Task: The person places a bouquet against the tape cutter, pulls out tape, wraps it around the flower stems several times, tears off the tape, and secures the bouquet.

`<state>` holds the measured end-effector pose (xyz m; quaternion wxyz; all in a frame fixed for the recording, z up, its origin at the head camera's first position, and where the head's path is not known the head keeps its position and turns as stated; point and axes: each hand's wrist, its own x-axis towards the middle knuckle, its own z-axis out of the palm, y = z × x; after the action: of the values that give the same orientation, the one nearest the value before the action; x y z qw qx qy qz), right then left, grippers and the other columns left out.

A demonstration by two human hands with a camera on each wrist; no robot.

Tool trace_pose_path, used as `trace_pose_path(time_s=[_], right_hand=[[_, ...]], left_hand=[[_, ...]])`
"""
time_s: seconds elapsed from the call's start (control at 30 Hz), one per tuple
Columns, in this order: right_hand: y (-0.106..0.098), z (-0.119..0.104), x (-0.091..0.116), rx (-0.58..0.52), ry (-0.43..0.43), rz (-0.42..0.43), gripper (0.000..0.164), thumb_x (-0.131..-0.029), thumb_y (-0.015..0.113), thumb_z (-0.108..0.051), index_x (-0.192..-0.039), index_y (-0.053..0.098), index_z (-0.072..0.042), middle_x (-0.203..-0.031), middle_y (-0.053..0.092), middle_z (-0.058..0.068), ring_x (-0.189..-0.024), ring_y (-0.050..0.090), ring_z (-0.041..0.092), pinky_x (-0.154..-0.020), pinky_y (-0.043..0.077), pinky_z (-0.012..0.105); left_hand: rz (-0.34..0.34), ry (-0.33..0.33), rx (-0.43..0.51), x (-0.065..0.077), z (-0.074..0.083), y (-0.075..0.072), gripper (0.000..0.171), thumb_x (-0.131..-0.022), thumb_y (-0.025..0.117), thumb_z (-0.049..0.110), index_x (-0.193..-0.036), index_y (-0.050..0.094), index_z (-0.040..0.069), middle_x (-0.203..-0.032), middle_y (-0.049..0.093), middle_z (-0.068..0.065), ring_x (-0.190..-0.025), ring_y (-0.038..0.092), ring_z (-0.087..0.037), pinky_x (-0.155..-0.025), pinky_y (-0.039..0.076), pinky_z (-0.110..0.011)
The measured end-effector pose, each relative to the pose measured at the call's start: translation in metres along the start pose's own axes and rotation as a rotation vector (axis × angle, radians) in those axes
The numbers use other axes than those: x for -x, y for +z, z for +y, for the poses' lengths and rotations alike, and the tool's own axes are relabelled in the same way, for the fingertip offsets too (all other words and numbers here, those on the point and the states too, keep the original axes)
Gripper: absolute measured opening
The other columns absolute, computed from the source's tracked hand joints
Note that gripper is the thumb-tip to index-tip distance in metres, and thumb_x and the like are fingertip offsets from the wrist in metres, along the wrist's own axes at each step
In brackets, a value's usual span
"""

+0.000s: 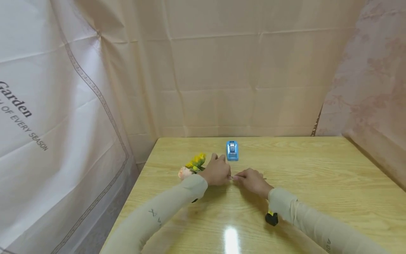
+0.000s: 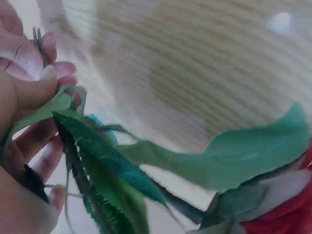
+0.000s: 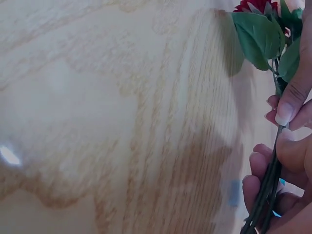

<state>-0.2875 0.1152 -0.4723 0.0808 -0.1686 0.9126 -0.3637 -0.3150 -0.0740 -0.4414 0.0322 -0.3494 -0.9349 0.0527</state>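
A bunch of flowers lies across both hands, its stems (image 3: 268, 190) gathered into a thin bundle. Its yellow flower (image 1: 197, 160) and peach flower (image 1: 184, 173) show left of my left hand (image 1: 217, 171) in the head view. The red flower (image 3: 256, 6) and broad green leaves (image 3: 258, 39) appear in the right wrist view. My left hand pinches the stems just below the leaves. Close beside it, my right hand (image 1: 252, 180) grips the lower stems between thumb and curled fingers. Cut stem ends (image 2: 39, 36) stick out past the fingers in the left wrist view.
A blue tape dispenser (image 1: 232, 151) stands on the wooden table (image 1: 301, 165), just beyond the hands. Beige cloth (image 1: 215, 70) hangs behind the table, and a printed sheet (image 1: 63, 106) hangs at the left. A small black device (image 1: 271, 218) hangs under the right wrist.
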Motion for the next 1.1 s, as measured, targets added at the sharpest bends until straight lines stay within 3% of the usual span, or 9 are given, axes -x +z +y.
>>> trace_pose_path(time_s=[0.13,0.3,0.43,0.57,0.73,0.83,0.97,1.1], right_hand=[[-0.002,-0.003,0.000,-0.018,0.021,-0.020,0.030,-0.105,0.060,-0.029,-0.115,0.078,-0.007,-0.118,0.074,0.011,-0.116,0.065,0.035,-0.098,0.048,0.060],[-0.007,-0.004,-0.003,-0.017,0.018,-0.060,0.032,-0.105,0.059,-0.031,-0.113,0.079,-0.007,-0.115,0.075,0.009,-0.102,0.066,0.025,-0.091,0.052,0.053],[-0.008,-0.002,-0.005,0.009,-0.001,-0.063,0.028,-0.105,0.061,-0.028,-0.111,0.080,-0.008,-0.113,0.075,0.006,-0.099,0.065,0.020,-0.089,0.052,0.051],[-0.008,0.003,-0.005,0.038,-0.018,-0.028,0.023,-0.103,0.064,-0.024,-0.108,0.081,-0.010,-0.114,0.075,0.008,-0.109,0.067,0.029,-0.094,0.050,0.055],[-0.009,0.002,-0.003,0.058,-0.045,0.017,0.021,-0.100,0.067,-0.023,-0.107,0.081,-0.008,-0.111,0.076,0.010,-0.113,0.065,0.036,-0.099,0.041,0.064],[-0.008,-0.001,-0.003,0.063,-0.064,0.038,0.020,-0.099,0.069,-0.023,-0.105,0.081,-0.009,-0.107,0.077,0.008,-0.109,0.064,0.034,-0.094,0.037,0.061],[-0.005,-0.002,-0.004,0.066,-0.072,0.049,0.020,-0.098,0.070,-0.024,-0.104,0.081,-0.008,-0.104,0.077,0.006,-0.106,0.064,0.032,-0.089,0.034,0.058],[-0.003,0.000,-0.005,0.060,-0.058,0.050,0.021,-0.099,0.069,-0.025,-0.105,0.081,-0.009,-0.104,0.077,0.005,-0.108,0.065,0.032,-0.093,0.033,0.061]], left_hand=[[0.063,0.004,-0.052,0.007,0.001,0.002,0.019,-0.096,0.072,0.044,-0.096,0.084,0.029,-0.083,0.073,0.018,-0.086,0.041,-0.013,-0.083,0.027,-0.038],[0.132,0.014,-0.077,0.011,0.003,0.004,0.019,-0.096,0.072,0.043,-0.092,0.084,0.029,-0.078,0.071,0.018,-0.084,0.041,-0.013,-0.082,0.028,-0.037],[0.151,0.028,-0.087,0.011,0.005,0.009,0.020,-0.097,0.071,0.042,-0.091,0.083,0.026,-0.081,0.072,0.017,-0.084,0.041,-0.013,-0.082,0.029,-0.038],[0.075,0.030,-0.015,0.008,0.005,0.009,0.020,-0.099,0.069,0.040,-0.094,0.083,0.026,-0.087,0.073,0.018,-0.086,0.040,-0.013,-0.083,0.027,-0.039],[-0.105,-0.047,0.247,0.000,-0.005,0.003,0.023,-0.103,0.063,0.038,-0.102,0.083,0.026,-0.090,0.070,0.021,-0.092,0.041,-0.015,-0.086,0.023,-0.041],[-0.174,-0.093,0.359,-0.002,-0.011,0.000,0.027,-0.104,0.060,0.036,-0.097,0.083,0.025,-0.086,0.068,0.020,-0.095,0.041,-0.016,-0.088,0.022,-0.042],[-0.176,-0.097,0.378,-0.003,-0.012,-0.001,0.023,-0.102,0.065,0.035,-0.095,0.084,0.025,-0.089,0.069,0.020,-0.094,0.041,-0.016,-0.088,0.022,-0.041],[-0.116,-0.085,0.302,-0.003,-0.010,0.001,0.018,-0.098,0.070,0.037,-0.100,0.084,0.026,-0.090,0.068,0.021,-0.093,0.041,-0.014,-0.086,0.022,-0.041]])
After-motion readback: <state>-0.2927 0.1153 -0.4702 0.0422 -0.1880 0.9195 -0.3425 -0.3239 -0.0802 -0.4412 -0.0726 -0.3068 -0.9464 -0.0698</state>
